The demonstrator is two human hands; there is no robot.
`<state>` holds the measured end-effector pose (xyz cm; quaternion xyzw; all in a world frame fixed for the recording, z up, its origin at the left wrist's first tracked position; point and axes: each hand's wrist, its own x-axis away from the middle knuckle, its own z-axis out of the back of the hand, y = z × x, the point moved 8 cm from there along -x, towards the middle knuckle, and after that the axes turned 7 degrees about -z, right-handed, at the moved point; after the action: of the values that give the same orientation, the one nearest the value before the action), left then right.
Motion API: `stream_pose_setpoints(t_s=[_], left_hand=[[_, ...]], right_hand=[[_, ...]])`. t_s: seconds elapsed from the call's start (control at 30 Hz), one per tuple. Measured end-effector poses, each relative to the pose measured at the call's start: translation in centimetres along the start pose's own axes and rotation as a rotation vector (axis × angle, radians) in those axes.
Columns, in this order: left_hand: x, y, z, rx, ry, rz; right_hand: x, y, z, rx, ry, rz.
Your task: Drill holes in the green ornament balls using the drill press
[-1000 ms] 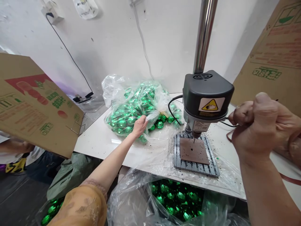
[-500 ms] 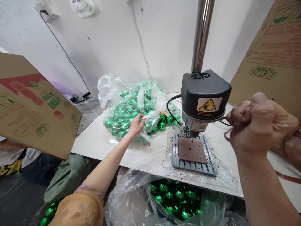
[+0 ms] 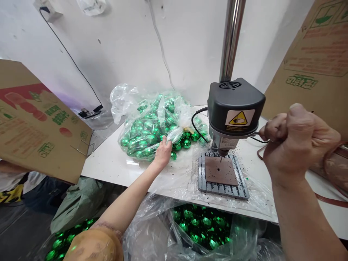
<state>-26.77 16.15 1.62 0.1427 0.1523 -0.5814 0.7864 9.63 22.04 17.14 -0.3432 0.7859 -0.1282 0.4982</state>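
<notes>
My left hand (image 3: 163, 151) is at the front of a clear plastic bag (image 3: 123, 99) that bulges with shiny green faceted balls (image 3: 148, 139). Its fingers are curled on the bag's loose edge, and one green ball (image 3: 173, 156) lies just right of them. My right hand (image 3: 301, 141) is closed in a fist around the side lever (image 3: 259, 133) of a small black drill press (image 3: 236, 105); the grip itself is hidden. Under the drill bit (image 3: 221, 158) a brown square plate (image 3: 220, 171) with a dark hole lies on the slotted metal base (image 3: 239, 193).
Below the table edge, an open plastic bag (image 3: 152, 228) holds more green balls. Cardboard boxes (image 3: 40, 119) stand at left and right. Dark shavings dot the white table (image 3: 108, 159). At far left, part of another person (image 3: 35, 185) shows behind a box.
My left hand has moved slightly right and down along the bag's edge, and a green ball now shows beside it. My right fist stays on the lever. The view has shifted slightly.
</notes>
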Motion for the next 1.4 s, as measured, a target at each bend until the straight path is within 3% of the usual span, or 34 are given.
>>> stream_pose_setpoints(t_s=[0.13,0.27,0.37,0.47,0.53,0.6,0.67,0.73,0.9,1.07,1.13,1.3,1.4], left_hand=[[0.8,-2.7,0.5,0.318,0.184,0.011],[1.2,-4.3,-0.1,0.399,0.193,0.065],[1.6,-3.7,0.0,0.360,0.207,0.042],[2.4,-0.4,0.7,0.205,0.240,-0.189],[3.6,2.9,0.1,0.101,0.138,-0.448],[5.4,5.7,-1.8,0.042,-0.076,-0.654],[7.5,7.5,-3.5,-0.013,-0.252,-0.776],[9.4,8.4,-4.4,-0.065,-0.325,-0.839],[11.1,7.7,-5.3,-0.113,-0.434,-0.784],[9.6,4.3,-5.2,-0.084,-0.513,-0.614],[8.8,4.2,-4.9,0.006,-0.474,-0.553],[7.6,7.8,-3.4,0.418,-0.105,-0.470],[8.1,10.6,-5.3,0.548,-0.186,-0.475]], right_hand=[[0.0,0.0,0.0,0.005,0.001,0.009],[0.0,-0.2,-0.1,-0.012,0.003,0.038],[-0.1,-0.1,-0.1,-0.013,-0.010,0.035],[-0.1,-0.1,-0.2,-0.013,-0.018,0.038],[-0.1,-0.2,-0.1,-0.017,-0.014,0.044],[-0.1,-0.2,-0.1,-0.019,-0.006,0.045],[-0.1,-0.2,-0.1,-0.019,-0.005,0.045],[-0.1,-0.1,-0.2,-0.023,-0.012,0.045],[-0.2,-0.2,-0.2,-0.008,-0.025,0.069],[-0.2,-0.1,-0.2,0.008,-0.023,0.071],[-0.1,-0.1,-0.2,-0.002,-0.022,0.075],[-0.1,-0.2,-0.2,-0.030,-0.020,0.099],[-0.1,-0.1,-0.2,-0.015,-0.014,0.070]])
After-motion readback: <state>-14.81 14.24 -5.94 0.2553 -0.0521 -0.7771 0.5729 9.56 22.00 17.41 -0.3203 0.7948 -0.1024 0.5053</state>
